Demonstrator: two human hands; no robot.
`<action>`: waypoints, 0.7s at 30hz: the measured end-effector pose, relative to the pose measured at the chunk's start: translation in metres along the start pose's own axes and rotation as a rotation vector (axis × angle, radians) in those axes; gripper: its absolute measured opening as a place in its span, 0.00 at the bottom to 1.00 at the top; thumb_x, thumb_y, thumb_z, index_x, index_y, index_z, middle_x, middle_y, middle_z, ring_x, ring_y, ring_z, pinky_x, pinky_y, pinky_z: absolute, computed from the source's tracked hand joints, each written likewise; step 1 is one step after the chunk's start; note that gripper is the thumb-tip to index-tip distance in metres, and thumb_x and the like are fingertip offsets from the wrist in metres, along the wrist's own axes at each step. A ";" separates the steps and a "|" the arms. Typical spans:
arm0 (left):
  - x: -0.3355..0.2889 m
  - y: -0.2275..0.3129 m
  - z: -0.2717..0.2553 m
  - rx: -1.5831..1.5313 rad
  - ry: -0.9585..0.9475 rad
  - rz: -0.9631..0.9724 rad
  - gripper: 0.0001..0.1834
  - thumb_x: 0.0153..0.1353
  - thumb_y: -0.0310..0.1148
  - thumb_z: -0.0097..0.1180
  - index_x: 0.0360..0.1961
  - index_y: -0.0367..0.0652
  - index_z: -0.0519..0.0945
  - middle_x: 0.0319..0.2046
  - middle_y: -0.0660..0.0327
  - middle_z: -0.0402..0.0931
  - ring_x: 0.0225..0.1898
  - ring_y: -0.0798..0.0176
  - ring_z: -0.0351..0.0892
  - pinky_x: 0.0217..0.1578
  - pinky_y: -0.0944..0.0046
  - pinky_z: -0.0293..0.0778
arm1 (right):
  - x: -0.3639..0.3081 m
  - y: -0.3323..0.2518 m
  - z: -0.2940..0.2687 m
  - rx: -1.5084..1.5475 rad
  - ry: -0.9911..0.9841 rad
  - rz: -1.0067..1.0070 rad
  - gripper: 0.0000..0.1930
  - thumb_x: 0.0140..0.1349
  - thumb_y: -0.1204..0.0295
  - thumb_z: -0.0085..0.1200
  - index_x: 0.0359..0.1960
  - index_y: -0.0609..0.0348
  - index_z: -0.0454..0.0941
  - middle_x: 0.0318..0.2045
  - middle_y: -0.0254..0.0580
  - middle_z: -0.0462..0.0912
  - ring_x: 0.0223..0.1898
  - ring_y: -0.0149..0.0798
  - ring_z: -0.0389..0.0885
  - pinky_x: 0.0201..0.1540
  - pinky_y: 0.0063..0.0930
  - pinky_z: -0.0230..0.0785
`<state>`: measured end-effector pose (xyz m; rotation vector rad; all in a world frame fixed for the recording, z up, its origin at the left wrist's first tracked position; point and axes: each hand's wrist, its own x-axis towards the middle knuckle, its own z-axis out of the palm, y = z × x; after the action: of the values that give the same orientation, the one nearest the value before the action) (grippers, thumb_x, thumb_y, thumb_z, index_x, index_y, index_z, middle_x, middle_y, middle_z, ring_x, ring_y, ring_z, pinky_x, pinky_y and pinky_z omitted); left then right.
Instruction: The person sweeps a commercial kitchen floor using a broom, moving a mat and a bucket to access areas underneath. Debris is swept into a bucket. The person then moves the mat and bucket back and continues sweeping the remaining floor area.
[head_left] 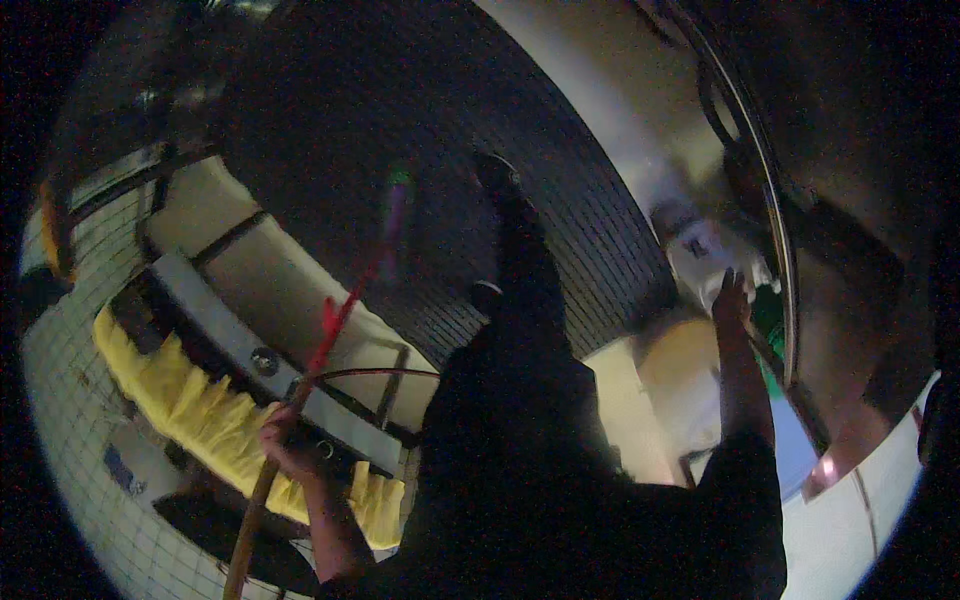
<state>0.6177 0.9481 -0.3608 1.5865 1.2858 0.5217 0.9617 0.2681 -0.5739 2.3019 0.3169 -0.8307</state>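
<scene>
My left hand (287,440) is shut around a long pole (335,325). The pole is brown low down and red higher up, and it slants up to the right toward a dark ribbed surface (560,200). My right hand (731,297) is raised with its fingers stretched upward, right next to a white object (700,248). In the dim light it is unclear whether the hand touches it. My dark-sleeved body (540,470) fills the lower middle of the view and hides what lies behind it.
A yellow fringed strip (190,400) hangs beside my left hand, under a pale beam (235,335) with dark brackets. A white tiled surface (70,420) curves along the left. A thin curved metal rail (775,230) and something green (770,318) stand by my right hand.
</scene>
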 end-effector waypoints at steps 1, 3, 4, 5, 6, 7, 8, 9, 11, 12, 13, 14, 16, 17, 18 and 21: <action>-0.001 0.002 0.004 0.104 -0.024 0.003 0.09 0.59 0.34 0.43 0.29 0.40 0.70 0.35 0.57 0.72 0.41 0.57 0.70 0.48 0.57 0.65 | -0.011 -0.025 -0.027 0.196 -0.063 0.028 0.23 0.62 0.65 0.43 0.59 0.57 0.61 0.52 0.53 0.69 0.41 0.43 0.76 0.35 0.33 0.71; -0.003 0.016 0.019 -0.001 -0.102 -0.001 0.06 0.58 0.30 0.45 0.28 0.39 0.71 0.37 0.55 0.73 0.44 0.57 0.71 0.50 0.57 0.65 | -0.038 -0.084 -0.089 0.772 0.089 -0.108 0.26 0.54 0.73 0.47 0.58 0.56 0.61 0.52 0.56 0.67 0.48 0.52 0.70 0.48 0.44 0.66; -0.007 0.027 0.026 0.059 -0.152 0.010 0.03 0.56 0.26 0.46 0.28 0.39 0.71 0.38 0.55 0.74 0.45 0.58 0.71 0.50 0.58 0.65 | -0.060 -0.121 -0.123 0.799 0.110 -0.305 0.24 0.55 0.70 0.48 0.56 0.57 0.64 0.47 0.52 0.71 0.45 0.48 0.72 0.47 0.41 0.67; -0.010 0.038 0.030 0.108 -0.183 0.031 0.01 0.54 0.22 0.48 0.28 0.40 0.72 0.38 0.54 0.74 0.45 0.59 0.71 0.51 0.60 0.65 | -0.085 -0.159 -0.163 0.934 0.156 -0.437 0.23 0.56 0.67 0.49 0.54 0.57 0.66 0.43 0.48 0.74 0.42 0.45 0.74 0.45 0.38 0.68; -0.015 0.053 0.058 0.097 -0.266 0.122 0.03 0.52 0.21 0.51 0.28 0.41 0.72 0.38 0.55 0.75 0.45 0.59 0.72 0.49 0.60 0.66 | -0.108 -0.200 -0.194 0.978 0.296 -0.599 0.22 0.56 0.63 0.50 0.52 0.57 0.68 0.39 0.44 0.77 0.39 0.41 0.76 0.43 0.35 0.69; -0.019 0.068 0.069 0.042 -0.353 0.261 0.06 0.50 0.19 0.54 0.28 0.42 0.72 0.37 0.55 0.75 0.44 0.59 0.73 0.48 0.61 0.67 | -0.138 -0.243 -0.232 1.229 -0.036 -0.598 0.22 0.56 0.63 0.51 0.52 0.57 0.68 0.40 0.43 0.77 0.37 0.34 0.75 0.39 0.29 0.70; -0.022 0.087 0.076 0.058 -0.330 0.132 0.08 0.48 0.20 0.56 0.26 0.43 0.72 0.37 0.55 0.75 0.42 0.59 0.74 0.46 0.62 0.69 | -0.162 -0.274 -0.274 1.331 -0.583 -0.692 0.23 0.58 0.61 0.51 0.54 0.57 0.67 0.43 0.40 0.76 0.37 0.32 0.74 0.37 0.27 0.70; -0.031 0.104 0.087 0.057 -0.328 0.048 0.09 0.46 0.20 0.59 0.25 0.44 0.72 0.37 0.56 0.75 0.41 0.59 0.75 0.43 0.63 0.70 | -0.190 -0.302 -0.308 1.491 -0.740 -0.731 0.22 0.59 0.59 0.50 0.54 0.54 0.68 0.43 0.38 0.75 0.37 0.33 0.75 0.37 0.30 0.71; -0.046 0.129 0.093 0.084 -0.350 0.228 0.09 0.51 0.27 0.58 0.20 0.41 0.70 0.35 0.56 0.75 0.38 0.64 0.73 0.40 0.64 0.68 | -0.235 -0.346 -0.373 1.850 -1.312 -0.429 0.20 0.60 0.59 0.49 0.51 0.52 0.69 0.41 0.39 0.76 0.34 0.37 0.75 0.34 0.34 0.71; -0.051 0.141 0.087 0.079 -0.403 0.243 0.09 0.50 0.25 0.59 0.20 0.41 0.70 0.34 0.57 0.74 0.37 0.64 0.73 0.39 0.65 0.68 | -0.247 -0.355 -0.400 2.067 -1.676 -0.307 0.18 0.60 0.60 0.49 0.49 0.53 0.70 0.39 0.42 0.76 0.32 0.39 0.76 0.33 0.34 0.71; -0.059 0.150 0.079 0.094 -0.455 0.282 0.09 0.49 0.24 0.59 0.19 0.41 0.70 0.33 0.57 0.74 0.36 0.64 0.72 0.37 0.65 0.68 | -0.258 -0.362 -0.419 2.018 -1.614 -0.224 0.15 0.60 0.61 0.49 0.45 0.54 0.71 0.35 0.43 0.76 0.30 0.39 0.76 0.31 0.35 0.71; -0.065 0.157 0.064 0.103 -0.522 0.353 0.10 0.48 0.23 0.59 0.19 0.41 0.69 0.33 0.58 0.74 0.34 0.65 0.72 0.36 0.65 0.68 | -0.269 -0.370 -0.438 1.957 -1.567 -0.140 0.13 0.60 0.62 0.48 0.41 0.55 0.71 0.31 0.44 0.76 0.28 0.40 0.75 0.29 0.35 0.70; -0.068 0.169 0.042 0.045 -0.579 0.422 0.11 0.47 0.22 0.59 0.16 0.41 0.69 0.32 0.59 0.74 0.33 0.64 0.72 0.35 0.66 0.68 | -0.278 -0.379 -0.462 1.898 -1.407 -0.127 0.08 0.59 0.65 0.48 0.34 0.55 0.71 0.24 0.44 0.74 0.24 0.40 0.74 0.26 0.36 0.69; -0.067 0.176 0.034 0.013 -0.592 0.505 0.11 0.47 0.22 0.59 0.15 0.41 0.69 0.31 0.60 0.74 0.33 0.64 0.72 0.34 0.67 0.68 | -0.278 -0.384 -0.470 1.892 -1.302 -0.182 0.07 0.59 0.66 0.47 0.30 0.55 0.69 0.21 0.43 0.73 0.21 0.40 0.72 0.24 0.36 0.67; -0.068 0.183 0.029 0.012 -0.585 0.577 0.06 0.47 0.21 0.59 0.24 0.42 0.73 0.34 0.59 0.74 0.35 0.63 0.74 0.36 0.68 0.70 | -0.274 -0.387 -0.475 1.815 -1.250 -0.160 0.07 0.59 0.68 0.47 0.26 0.55 0.68 0.17 0.42 0.71 0.19 0.40 0.71 0.22 0.37 0.66; -0.062 0.212 0.030 -0.082 -0.487 0.065 0.15 0.53 0.29 0.55 0.43 0.43 0.70 0.39 0.58 0.73 0.34 0.62 0.73 0.34 0.67 0.71 | -0.244 -0.402 -0.494 2.069 -1.174 -0.025 0.08 0.57 0.71 0.47 0.21 0.54 0.66 0.15 0.38 0.68 0.15 0.36 0.66 0.17 0.35 0.61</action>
<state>0.7224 0.8904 -0.1725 1.5661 0.8373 0.2018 0.8405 0.8952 -0.3344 2.2644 -1.7910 -3.1481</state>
